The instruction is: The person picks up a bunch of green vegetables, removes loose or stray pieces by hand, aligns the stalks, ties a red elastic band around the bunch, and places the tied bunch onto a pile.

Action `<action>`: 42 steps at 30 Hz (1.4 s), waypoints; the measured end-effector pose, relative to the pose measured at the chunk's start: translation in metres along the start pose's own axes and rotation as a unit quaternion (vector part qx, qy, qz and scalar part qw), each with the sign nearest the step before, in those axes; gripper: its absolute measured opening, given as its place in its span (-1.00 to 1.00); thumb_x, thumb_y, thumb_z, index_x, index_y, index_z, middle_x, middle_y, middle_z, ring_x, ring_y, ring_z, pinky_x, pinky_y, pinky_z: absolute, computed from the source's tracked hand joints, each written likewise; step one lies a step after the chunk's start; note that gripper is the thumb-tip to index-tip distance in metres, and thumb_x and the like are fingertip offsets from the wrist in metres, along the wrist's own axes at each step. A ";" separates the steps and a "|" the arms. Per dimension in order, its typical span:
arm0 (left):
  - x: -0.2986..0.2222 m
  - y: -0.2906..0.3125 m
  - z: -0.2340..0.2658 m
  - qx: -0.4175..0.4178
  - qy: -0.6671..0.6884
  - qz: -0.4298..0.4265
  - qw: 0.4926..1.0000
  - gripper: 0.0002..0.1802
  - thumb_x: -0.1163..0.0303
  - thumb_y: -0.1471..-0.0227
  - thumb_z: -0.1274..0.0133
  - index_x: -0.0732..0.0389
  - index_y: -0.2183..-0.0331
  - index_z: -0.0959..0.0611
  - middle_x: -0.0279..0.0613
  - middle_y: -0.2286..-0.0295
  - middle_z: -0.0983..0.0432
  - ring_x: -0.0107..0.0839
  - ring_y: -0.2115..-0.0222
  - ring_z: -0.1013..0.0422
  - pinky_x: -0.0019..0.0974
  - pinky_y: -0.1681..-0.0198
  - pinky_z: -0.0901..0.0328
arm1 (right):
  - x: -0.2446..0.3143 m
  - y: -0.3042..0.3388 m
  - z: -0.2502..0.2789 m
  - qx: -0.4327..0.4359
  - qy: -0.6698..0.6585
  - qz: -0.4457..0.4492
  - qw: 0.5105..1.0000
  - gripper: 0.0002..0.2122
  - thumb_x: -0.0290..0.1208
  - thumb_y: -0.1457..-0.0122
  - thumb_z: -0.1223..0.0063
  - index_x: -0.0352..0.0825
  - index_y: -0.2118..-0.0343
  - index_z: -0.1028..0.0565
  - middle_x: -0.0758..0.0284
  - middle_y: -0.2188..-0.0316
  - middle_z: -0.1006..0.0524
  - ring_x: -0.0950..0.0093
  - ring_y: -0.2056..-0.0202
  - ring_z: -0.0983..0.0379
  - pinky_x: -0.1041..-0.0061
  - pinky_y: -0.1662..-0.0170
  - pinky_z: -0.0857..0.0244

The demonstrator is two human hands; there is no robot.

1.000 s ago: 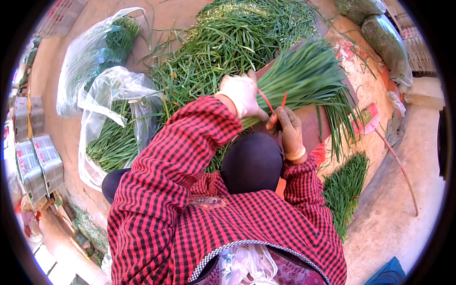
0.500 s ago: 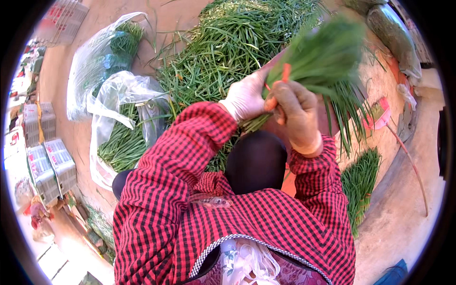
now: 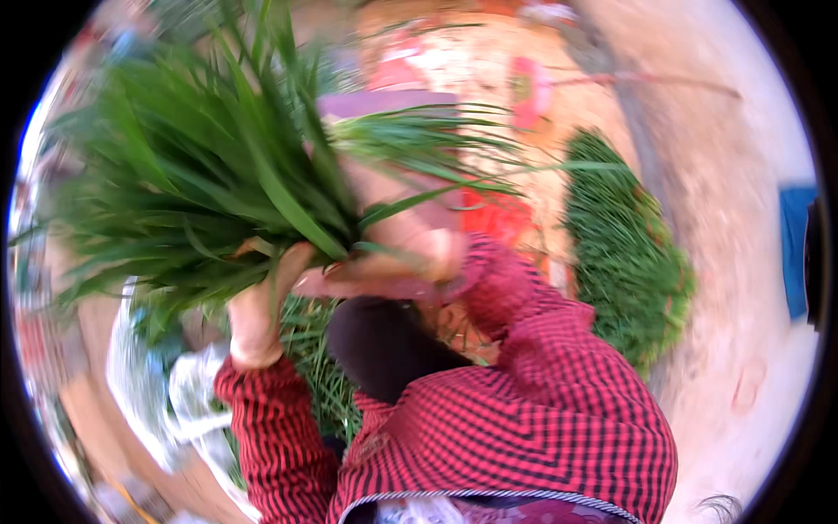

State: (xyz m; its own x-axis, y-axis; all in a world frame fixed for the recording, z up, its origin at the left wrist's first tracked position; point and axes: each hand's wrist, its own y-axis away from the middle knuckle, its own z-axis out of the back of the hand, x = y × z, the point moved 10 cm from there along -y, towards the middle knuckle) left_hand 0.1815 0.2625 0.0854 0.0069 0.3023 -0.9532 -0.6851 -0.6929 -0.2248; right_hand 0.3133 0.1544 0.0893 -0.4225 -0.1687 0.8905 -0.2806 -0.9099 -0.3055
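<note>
The bunch of green stalks (image 3: 209,175) is raised above the near-left corner of the board (image 3: 388,103), with its leaves fanned toward the left. Both hands are together at the bunch. The left hand (image 3: 269,301) contacts the underside of the leaves, wrist below and thumb upward. The right hand (image 3: 401,259) is positioned at the gathered end, with the forearm entering from the right. Motion blur and overlapping leaves obscure the fingers; whether either hand is closed cannot be told.

Loose stalks (image 3: 393,135) rest on the board and overhang its right edge. A red sheet (image 3: 502,223) lies just beside that edge. A second pile of stalks (image 3: 620,244) lies on the ground (image 3: 724,262), farther right of the board. A pink item (image 3: 526,94) lies beyond the board's right edge, near a thin stick (image 3: 672,80). Clear plastic bags (image 3: 140,384) stand at the lower left, beside scattered stalks (image 3: 319,380)
</note>
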 end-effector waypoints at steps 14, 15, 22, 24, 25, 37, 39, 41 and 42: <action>-0.053 0.057 -0.139 0.195 0.138 0.054 0.970 -0.07 0.35 -0.02 -0.27 0.12 -0.32 -0.16 -0.18 -0.22 -0.22 -0.20 -0.24 -0.16 -0.07 -0.25 -0.09 | 0.030 0.072 0.107 -0.159 -0.043 0.054 0.985 -0.43 -0.42 0.07 -0.29 -0.30 -0.08 -0.42 0.17 0.19 -0.59 0.34 0.14 -0.57 0.41 0.04 -0.42; -0.043 0.064 -0.140 0.206 0.098 0.050 0.972 -0.17 0.40 -0.07 -0.19 0.23 -0.30 -0.21 -0.11 -0.26 -0.19 -0.21 -0.28 -0.10 -0.10 -0.28 -0.05 | 0.024 0.085 0.116 -0.130 0.010 0.040 0.991 -0.43 -0.43 0.07 -0.28 -0.30 -0.09 -0.42 0.16 0.19 -0.59 0.33 0.14 -0.57 0.40 0.03 -0.42; 0.016 0.078 -0.090 0.145 0.080 0.183 0.969 -0.53 0.49 -0.12 -0.14 0.31 -0.09 -0.53 -0.13 -0.06 -0.48 -0.35 -0.06 -0.40 -0.35 -0.11 -0.27 | -0.081 0.176 0.267 0.002 0.525 -0.185 0.831 -0.40 -0.45 0.10 -0.27 -0.01 -0.12 -0.46 0.11 0.25 -0.59 0.14 0.18 -0.56 0.17 0.12 -0.44; 0.031 0.082 -0.065 0.108 0.065 0.215 0.968 -0.57 0.45 -0.13 -0.14 0.31 -0.05 -0.57 -0.12 0.02 -0.54 -0.36 0.02 -0.47 -0.35 -0.05 -0.32 | -0.100 0.217 0.336 0.002 0.638 -0.290 0.713 -0.39 -0.57 0.06 -0.14 -0.01 -0.14 -0.45 0.11 0.22 -0.60 0.12 0.12 -0.55 0.17 0.06 -0.45; 0.045 0.086 -0.051 0.084 0.068 0.234 0.966 -0.57 0.41 -0.13 -0.15 0.31 -0.04 -0.58 -0.11 0.06 -0.57 -0.36 0.07 -0.50 -0.35 0.01 -0.35 | -0.119 0.239 0.373 0.014 0.674 -0.367 0.641 -0.39 -0.57 0.05 -0.15 -0.05 -0.16 -0.43 0.10 0.14 -0.58 0.12 0.08 -0.54 0.16 0.04 -0.45; 0.106 0.124 -0.010 0.035 -0.013 0.363 0.931 -0.52 0.35 -0.17 -0.11 0.38 -0.08 -0.51 -0.08 0.04 -0.54 -0.34 0.03 -0.46 -0.32 -0.08 -0.31 | -0.451 0.343 0.103 0.073 0.216 -0.564 0.793 -0.58 -0.31 -0.06 -0.08 -0.30 -0.01 -0.53 0.05 0.05 -0.57 0.15 0.01 -0.51 0.28 -0.07 -0.37; 0.105 0.115 -0.014 0.045 -0.024 0.366 0.929 -0.51 0.37 -0.18 -0.10 0.41 -0.09 -0.50 -0.05 0.04 -0.53 -0.32 0.03 -0.46 -0.29 -0.10 -0.30 | -0.481 0.344 0.084 -0.075 0.120 -0.577 0.804 -0.57 -0.32 -0.07 -0.06 -0.32 -0.03 -0.51 0.03 0.02 -0.55 0.17 -0.03 -0.49 0.28 -0.08 -0.37; 0.111 0.111 -0.012 0.037 -0.035 0.381 0.923 -0.53 0.42 -0.17 -0.10 0.39 -0.09 -0.50 -0.05 0.04 -0.53 -0.31 0.03 -0.46 -0.28 -0.11 -0.29 | -0.493 0.321 0.082 -0.169 0.144 -0.546 0.808 -0.53 -0.31 -0.08 -0.06 -0.32 -0.08 -0.47 0.00 -0.02 -0.51 0.14 -0.07 -0.46 0.27 -0.09 -0.36; 0.113 0.111 -0.011 0.030 -0.039 0.385 0.922 -0.54 0.43 -0.17 -0.10 0.39 -0.09 -0.51 -0.05 0.04 -0.53 -0.31 0.03 -0.46 -0.28 -0.12 -0.29 | -0.493 0.308 0.081 -0.215 0.154 -0.529 0.806 -0.51 -0.30 -0.08 -0.07 -0.32 -0.11 -0.45 -0.02 -0.04 -0.50 0.13 -0.09 -0.44 0.26 -0.09 -0.36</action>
State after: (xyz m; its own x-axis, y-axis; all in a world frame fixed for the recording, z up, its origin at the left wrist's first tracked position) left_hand 0.1147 0.2125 -0.0495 -0.5490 -0.2165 -0.8073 -0.5041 -0.6847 0.5264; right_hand 0.5050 -0.0733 -0.4169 0.0738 0.7780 0.6240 -0.8693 -0.2564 0.4225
